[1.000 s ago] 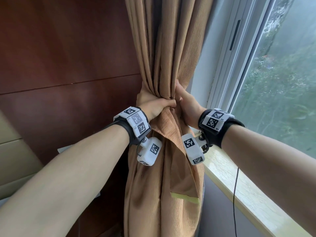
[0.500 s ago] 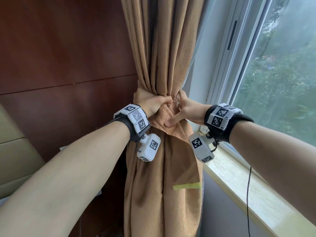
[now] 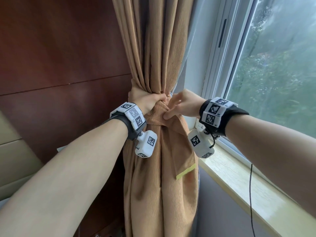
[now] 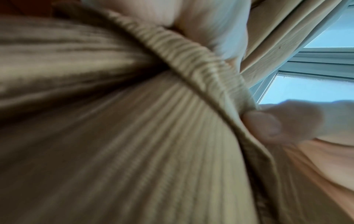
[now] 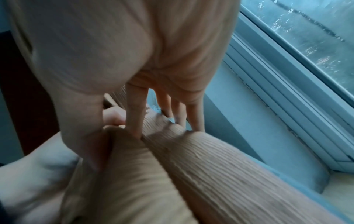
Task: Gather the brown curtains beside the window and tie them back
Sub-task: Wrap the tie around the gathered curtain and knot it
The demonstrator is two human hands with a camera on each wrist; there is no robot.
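Observation:
The brown ribbed curtain point(image 3: 153, 48) hangs bunched beside the window. A matching fabric tieback point(image 3: 158, 115) is wrapped round its waist, and its loose end with a yellow strip point(image 3: 185, 173) hangs down in front. My left hand point(image 3: 150, 101) grips the bunched curtain and band from the left. My right hand point(image 3: 177, 108) is on the right side and pinches a fold of the tieback between thumb point(image 5: 82, 136) and index finger point(image 5: 136, 118); the other fingers are straight. In the left wrist view the band point(image 4: 191, 60) crosses the curtain and the right thumb point(image 4: 262, 124) presses its edge.
The window frame point(image 3: 222, 48) and pale sill point(image 3: 239, 177) are close on the right. A thin black cable point(image 3: 250, 194) hangs over the sill. A dark wooden wall panel point(image 3: 59, 65) stands behind on the left, with a beige padded seat point(image 3: 13, 151) at the lower left.
My right hand has come off the back of the bunch to its right side and now pinches the tieback. The loose end has swung right. My left hand keeps its grip.

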